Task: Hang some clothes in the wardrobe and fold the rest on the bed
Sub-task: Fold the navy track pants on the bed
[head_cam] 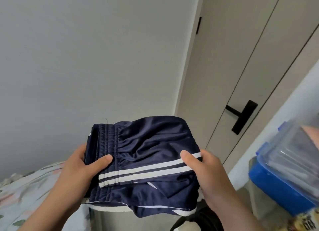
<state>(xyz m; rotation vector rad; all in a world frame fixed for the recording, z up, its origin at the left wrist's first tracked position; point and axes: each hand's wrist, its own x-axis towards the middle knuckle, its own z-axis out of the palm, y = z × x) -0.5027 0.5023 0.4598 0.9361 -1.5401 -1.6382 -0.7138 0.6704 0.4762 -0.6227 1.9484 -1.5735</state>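
A folded pair of navy shorts [146, 149] with white side stripes and an elastic waistband is held up in the air in front of me. My left hand [81, 167] grips its left end at the waistband, thumb on top. My right hand [205, 170] grips the right end, thumb pressing on the white stripes. The bed [25, 192] with a floral cover lies low at the left, under my left forearm.
A pale door with a black lever handle [241, 116] stands at the right. A clear storage box with a blue lid [284, 177] sits at the right edge. A grey wall fills the left. A dark object [193, 220] shows below the shorts.
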